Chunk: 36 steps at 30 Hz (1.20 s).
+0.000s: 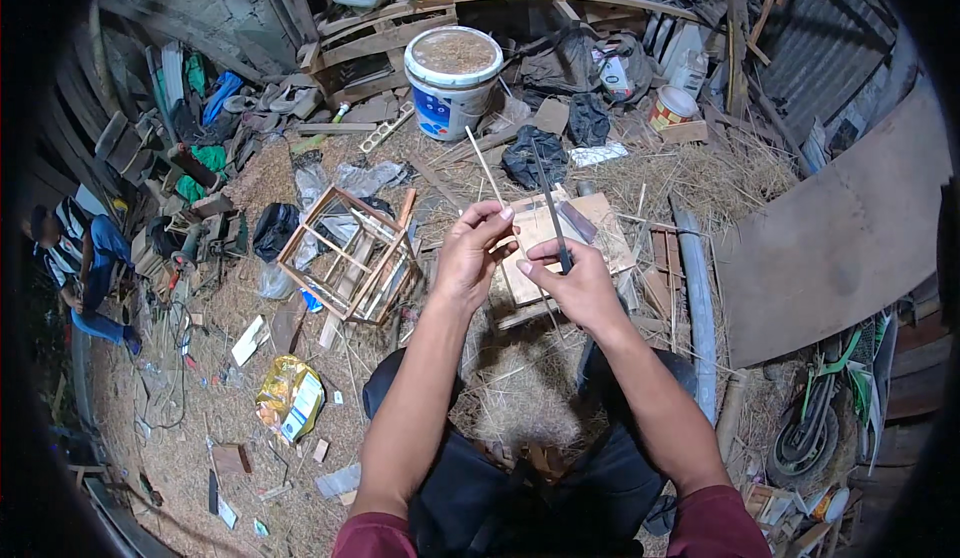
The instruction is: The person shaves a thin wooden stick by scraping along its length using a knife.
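Note:
My left hand (475,258) pinches a thin, pale wooden stick (483,163) between thumb and fingers. The stick slants from beyond the hand back toward my lap. Close beside it, my right hand (580,286) is closed on a narrow dark knife (548,188), its blade pointing away from me. The right fingertips come near the stick; whether they touch it I cannot tell. Below both hands is a low wooden work surface (610,216) with a dark grey block (578,222) on it. To the left stands a small, open wooden frame (345,256) of thin bars.
A white bucket (450,130) stands beyond the work surface. A gold plastic bag (285,383) lies on the straw-strewn floor. At right are a grey pole (693,293), a large brown sheet (840,228) and a green motorbike (808,433). A person (95,258) sits far left.

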Each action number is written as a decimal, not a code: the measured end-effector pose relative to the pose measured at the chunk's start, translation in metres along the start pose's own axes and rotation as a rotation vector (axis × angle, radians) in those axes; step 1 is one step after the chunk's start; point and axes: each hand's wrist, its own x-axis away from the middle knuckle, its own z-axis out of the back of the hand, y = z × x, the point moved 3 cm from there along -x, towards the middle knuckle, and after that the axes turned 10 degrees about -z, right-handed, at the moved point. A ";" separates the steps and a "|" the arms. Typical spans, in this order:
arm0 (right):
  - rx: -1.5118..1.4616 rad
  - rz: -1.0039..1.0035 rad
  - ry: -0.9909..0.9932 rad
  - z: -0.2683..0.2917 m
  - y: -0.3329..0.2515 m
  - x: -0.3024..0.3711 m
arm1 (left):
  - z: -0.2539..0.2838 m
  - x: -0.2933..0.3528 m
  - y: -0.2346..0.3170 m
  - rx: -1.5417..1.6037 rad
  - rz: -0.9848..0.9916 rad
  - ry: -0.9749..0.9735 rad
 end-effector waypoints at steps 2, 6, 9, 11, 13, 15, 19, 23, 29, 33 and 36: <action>0.026 -0.003 0.000 0.001 0.003 0.001 | -0.001 0.001 0.000 -0.004 0.003 -0.008; 0.050 -0.009 -0.010 0.002 0.006 0.006 | 0.002 -0.001 -0.001 -0.013 -0.009 0.002; 0.008 -0.042 -0.038 0.002 0.005 0.010 | 0.008 -0.006 0.006 0.001 -0.050 0.038; 0.127 -0.109 -0.066 0.005 0.001 0.015 | 0.013 -0.011 0.013 0.030 -0.100 0.082; 0.128 -0.085 -0.065 0.009 0.007 0.013 | 0.016 -0.014 0.018 0.063 -0.111 0.100; 0.125 -0.060 -0.070 0.010 0.007 0.014 | 0.023 -0.015 0.023 0.107 -0.117 0.125; 0.159 -0.057 -0.077 0.011 0.003 0.016 | 0.025 -0.015 0.023 0.113 -0.109 0.119; 0.265 -0.047 -0.060 0.015 -0.002 0.018 | 0.022 -0.014 0.025 -0.094 -0.289 0.164; 0.164 0.077 0.076 0.028 -0.009 0.015 | -0.009 0.009 0.047 -1.213 -1.033 -0.004; 0.157 0.083 0.045 0.028 -0.007 0.016 | -0.013 0.012 0.039 -1.360 -1.063 0.000; 0.147 0.099 0.029 0.025 -0.004 0.016 | -0.018 0.019 0.042 -1.451 -1.128 -0.027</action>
